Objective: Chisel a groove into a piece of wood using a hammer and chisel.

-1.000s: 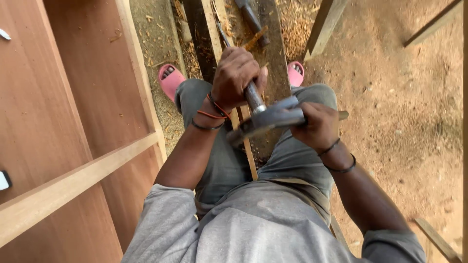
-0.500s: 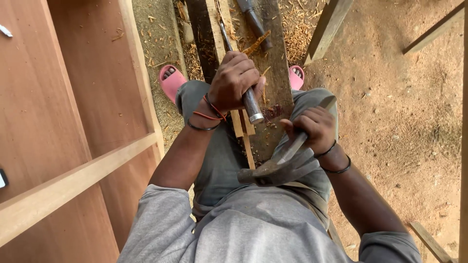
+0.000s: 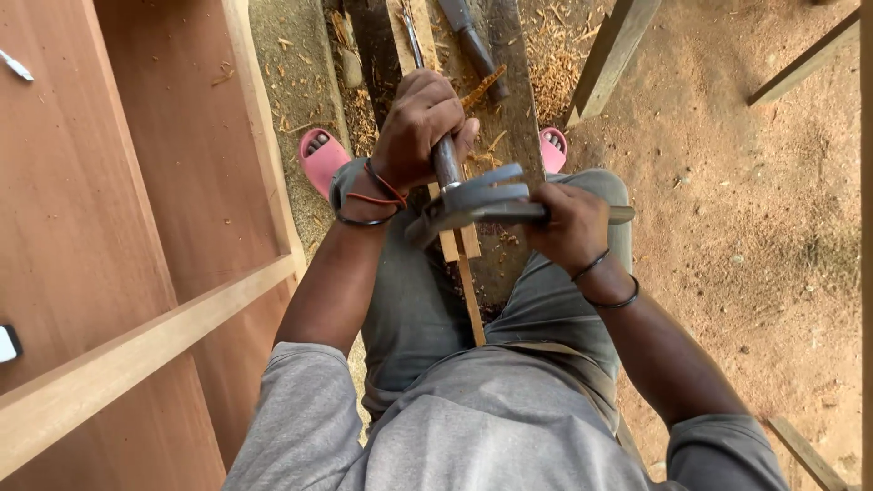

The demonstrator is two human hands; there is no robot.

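The left hand (image 3: 420,123) is closed around the handle of a chisel (image 3: 446,162), which stands nearly upright with its blade on a thin wooden strip (image 3: 467,273) lying along a dark plank (image 3: 509,109) between the person's knees. The right hand (image 3: 568,227) is wrapped tight around the shaft of a claw hammer (image 3: 477,202), and the hammer's head lies sideways, just at the top of the chisel handle (if it really touches, I cannot tell). To do this step well, I think the chisel should be kept steady and straight on the strip, the blows short and flat on the handle end, and the fingers of the left hand well under the striking point — a slip here could hit the knuckles or split the thin wood. Compared with half a second ago, the hammer is much higher: then it hung low near the lap, with the head pointing down, and now it is level at the chisel's top. The left hand has hardly moved. At the left stands a reddish wooden cabinet frame (image 3: 136,273), and wood shavings (image 3: 546,64) lie on the ground — pink sandals (image 3: 320,156) are on the feet.
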